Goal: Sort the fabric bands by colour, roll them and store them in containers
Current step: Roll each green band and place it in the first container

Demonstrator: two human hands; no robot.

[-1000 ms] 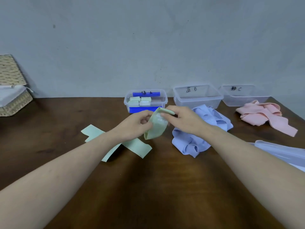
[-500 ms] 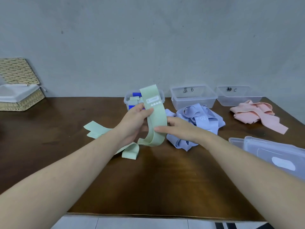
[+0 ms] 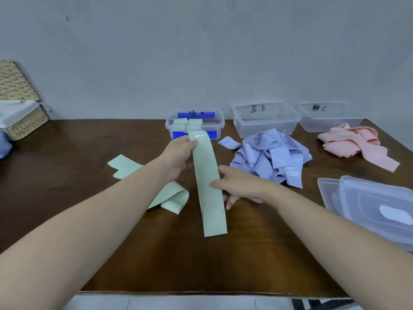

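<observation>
1. Our left hand (image 3: 178, 153) pinches the top end of a green band (image 3: 207, 186), thumb curled over its edge, holding it stretched toward us above the table (image 3: 89, 242).
2. Our right hand (image 3: 241, 186) lies flat-fingered against the band's right edge near the middle; the two hands are apart.
3. A second green band (image 3: 169, 195) lies folded on the table under our left forearm.
4. The green box (image 3: 194, 124) at the back holds rolled green bands.
5. Box B (image 3: 266, 119) and box C (image 3: 328, 118) stand to its right, the blue pile (image 3: 270, 155) before B, the pink pile (image 3: 355, 144) before C.
6. Lids (image 3: 368, 204) lie stacked at right.
</observation>
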